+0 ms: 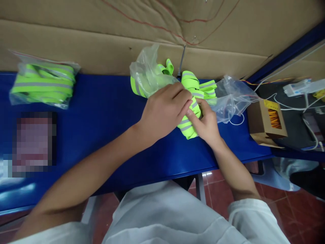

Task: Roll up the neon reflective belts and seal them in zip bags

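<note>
Both hands meet over a bundle of neon-yellow reflective strap with grey stripes, above the blue table. My left hand is closed at the bundle's upper left, its fingertips hidden behind the knuckles. On the other side my right hand grips the bundle, thumb in front and fingers behind it. More reflective straps lie just behind the hands. A clear plastic bag, with neon strap showing at its lower left, is beside my left hand. Another clear bag lies right of my right hand.
A filled bag of reflective straps lies at the far left, behind a pixelated object. At right stands an open cardboard box near white cables and a power strip. A cardboard-covered wall borders the blue table.
</note>
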Action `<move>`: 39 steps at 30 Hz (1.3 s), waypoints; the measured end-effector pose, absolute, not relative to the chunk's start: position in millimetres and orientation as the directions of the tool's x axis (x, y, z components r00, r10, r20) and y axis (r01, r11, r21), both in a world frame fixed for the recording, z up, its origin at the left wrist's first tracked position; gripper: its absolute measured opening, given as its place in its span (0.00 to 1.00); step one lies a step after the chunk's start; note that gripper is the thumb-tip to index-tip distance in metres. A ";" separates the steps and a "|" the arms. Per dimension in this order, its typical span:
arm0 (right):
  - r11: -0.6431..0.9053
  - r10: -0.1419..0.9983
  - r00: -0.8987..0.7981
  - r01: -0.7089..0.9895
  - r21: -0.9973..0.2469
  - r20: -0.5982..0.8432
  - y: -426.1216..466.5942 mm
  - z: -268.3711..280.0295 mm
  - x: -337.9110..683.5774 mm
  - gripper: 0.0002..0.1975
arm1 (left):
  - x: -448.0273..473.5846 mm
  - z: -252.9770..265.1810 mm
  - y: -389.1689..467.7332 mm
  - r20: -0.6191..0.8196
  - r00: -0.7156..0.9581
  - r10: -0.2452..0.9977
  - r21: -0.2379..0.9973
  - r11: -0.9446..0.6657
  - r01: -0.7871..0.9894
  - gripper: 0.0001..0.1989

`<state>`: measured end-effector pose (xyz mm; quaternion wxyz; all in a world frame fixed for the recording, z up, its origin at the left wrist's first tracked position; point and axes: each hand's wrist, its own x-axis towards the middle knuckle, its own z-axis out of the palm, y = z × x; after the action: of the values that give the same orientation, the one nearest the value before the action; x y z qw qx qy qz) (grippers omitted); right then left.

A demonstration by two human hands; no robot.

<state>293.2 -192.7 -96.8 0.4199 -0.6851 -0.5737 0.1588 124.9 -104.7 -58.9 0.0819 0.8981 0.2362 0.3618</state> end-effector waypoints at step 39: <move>0.177 0.963 0.139 0.314 -0.933 0.230 -197.0 -105.2 261.8 0.27 | 78.3 -104.7 -153.4 -0.091 0.552 0.829 0.767 0.412 -0.492 0.33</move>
<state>261.8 -197.0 -105.2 0.5096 -0.5566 -0.5736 0.3186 78.3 -153.4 -104.7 0.8060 0.3554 0.2371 0.4097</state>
